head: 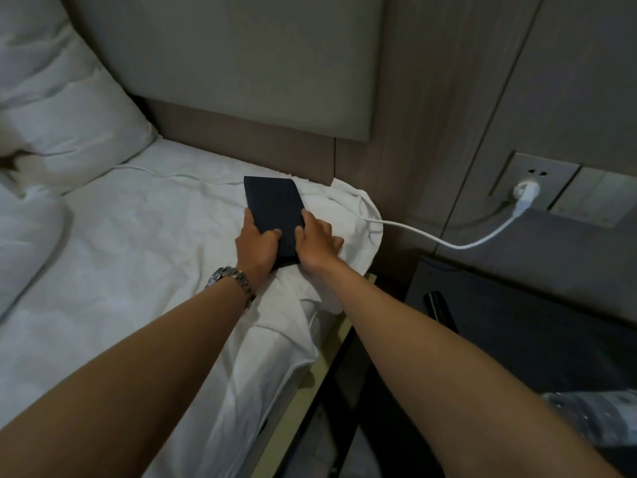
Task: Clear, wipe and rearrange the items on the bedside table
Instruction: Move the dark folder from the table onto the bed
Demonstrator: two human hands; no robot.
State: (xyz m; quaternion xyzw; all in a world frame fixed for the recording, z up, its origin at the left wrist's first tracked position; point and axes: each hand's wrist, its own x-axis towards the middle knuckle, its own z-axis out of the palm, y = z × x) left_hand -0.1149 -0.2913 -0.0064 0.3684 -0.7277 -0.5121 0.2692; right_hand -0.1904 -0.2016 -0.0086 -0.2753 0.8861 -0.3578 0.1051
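White bed sheet [144, 243] bears the dark tablet case [274, 208], long axis running near to far; left hand [256, 244] and right hand [315, 241] grip its near end, left of the bedside table [537, 326].

The room is dim and flatly lit, with no lamp in view; the white sheet [120, 270] is the brightest area and reads grey-blue, while the table [537, 336] at right sinks into near black. Shadows are soft, darkest under the pillow [69, 108] and along the bed edge. The wide lens bends the wall lines and stretches the forearms near the bottom, and the picture is slightly soft and grainy, most so at the corners.
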